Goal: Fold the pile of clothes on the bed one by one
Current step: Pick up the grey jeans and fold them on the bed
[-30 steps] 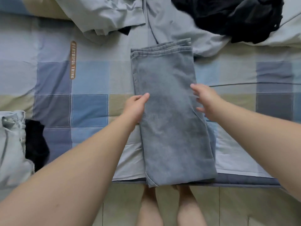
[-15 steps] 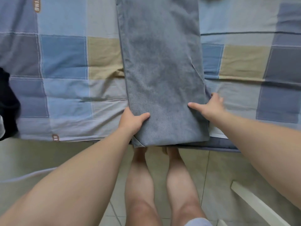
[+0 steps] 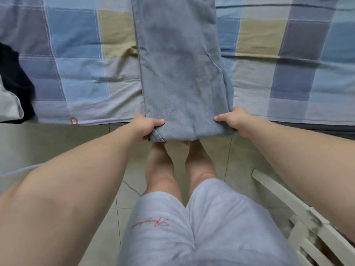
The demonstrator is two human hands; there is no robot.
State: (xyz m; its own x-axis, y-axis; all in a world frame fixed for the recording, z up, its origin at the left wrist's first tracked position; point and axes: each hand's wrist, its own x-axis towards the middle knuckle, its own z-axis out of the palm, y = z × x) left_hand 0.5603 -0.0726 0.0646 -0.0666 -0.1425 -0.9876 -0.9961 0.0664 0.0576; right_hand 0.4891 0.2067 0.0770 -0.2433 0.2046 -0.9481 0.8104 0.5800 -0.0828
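The left hand [image 3: 145, 126] and the right hand [image 3: 235, 120] each pinch a near corner of the folded grey jeans [image 3: 182, 73], thumbs on top, fingers under. The jeans lie flat up the middle of the checked bed sheet [image 3: 76, 45], their near end hanging just past the bed edge. Dark clothes [image 3: 15, 83] sit far left. A white chair [image 3: 307, 227] stands on the tiled floor [image 3: 57, 143] at the right.
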